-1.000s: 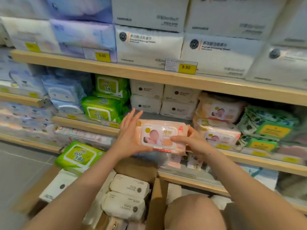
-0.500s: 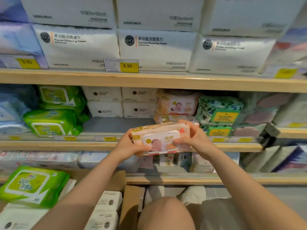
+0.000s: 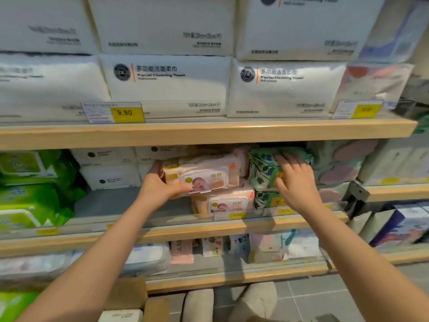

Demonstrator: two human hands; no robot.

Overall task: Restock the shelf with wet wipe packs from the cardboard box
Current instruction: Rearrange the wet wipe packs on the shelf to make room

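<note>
My left hand [image 3: 160, 184] grips the left end of a peach wet wipe pack with a baby picture [image 3: 204, 175]. That pack sits tilted on top of another peach baby pack [image 3: 228, 202] on the middle shelf [image 3: 185, 228]. My right hand [image 3: 294, 180] lies flat with spread fingers against a green leaf-patterned pack [image 3: 261, 168] just to the right, holding nothing. A corner of the cardboard box [image 3: 130, 296] shows at the bottom left, with a white pack [image 3: 120, 316] inside it.
White packs [image 3: 109, 176] and green packs [image 3: 30, 201] fill the middle shelf to the left, with a bare grey gap [image 3: 130, 203] between them and the peach stack. Large white facial towel packs [image 3: 167, 84] sit on the shelf above. My shoes [image 3: 199, 303] stand on grey floor tiles.
The peach pack went from held in both hands in front of the shelf to resting on the peach stack. My right hand let go and moved onto the green leaf pack.
</note>
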